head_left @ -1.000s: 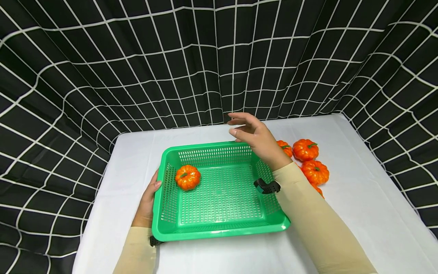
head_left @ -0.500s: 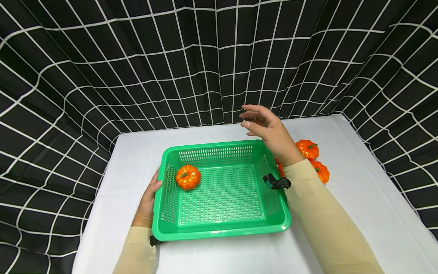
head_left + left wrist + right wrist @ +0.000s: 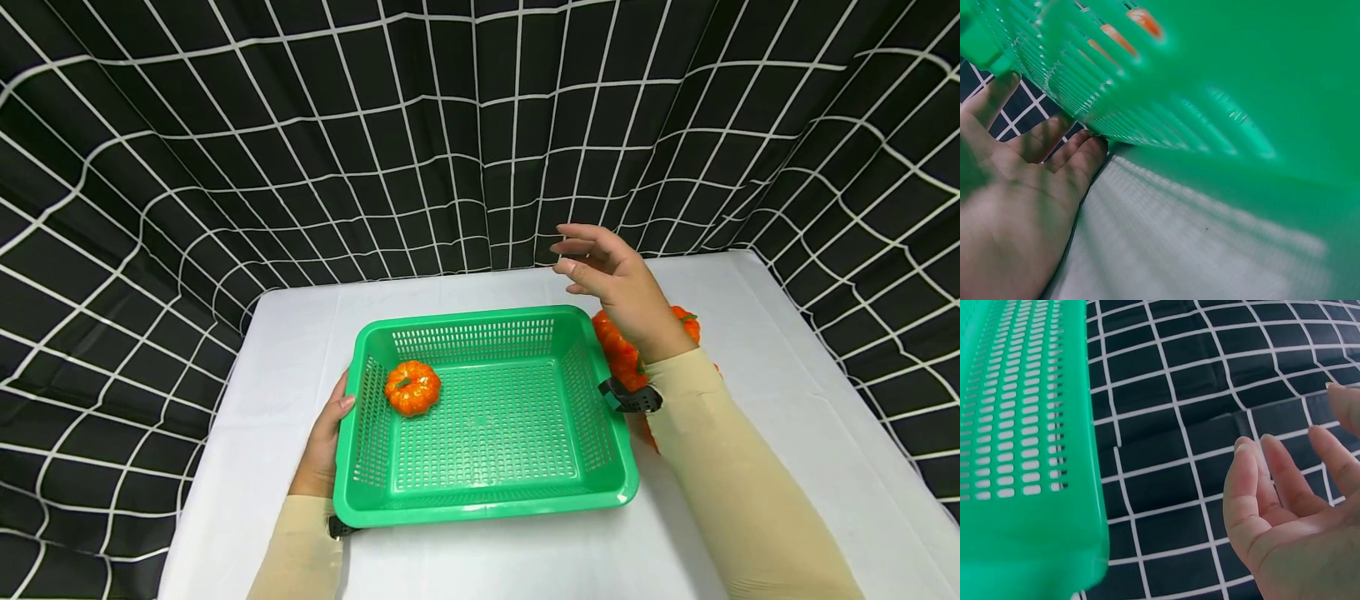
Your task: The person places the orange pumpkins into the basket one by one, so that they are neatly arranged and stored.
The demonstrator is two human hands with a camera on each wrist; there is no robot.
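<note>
A green plastic basket [image 3: 480, 421] sits on the white-covered table, with one orange pumpkin [image 3: 412, 388] inside near its left wall. My left hand [image 3: 324, 437] holds the basket's left side, its thumb at the rim. The left wrist view shows the left hand's fingers [image 3: 1088, 156] against the outer slotted wall. Beyond the basket's back right corner, my right hand [image 3: 626, 292] hovers with loosely bent fingers and nothing between them. Several orange pumpkins [image 3: 613, 335] lie right of the basket, partly hidden beneath my right hand and forearm.
The white tablecloth [image 3: 757, 333] covers the table around the basket. Black curtains with a white grid [image 3: 420, 150] enclose the back and both sides. A black strap [image 3: 633, 398] circles my right wrist.
My right hand has moved right and slightly away, from over the basket's back edge to above the pumpkins, its fingers still empty. The left hand, basket and pumpkin inside have stayed put.
</note>
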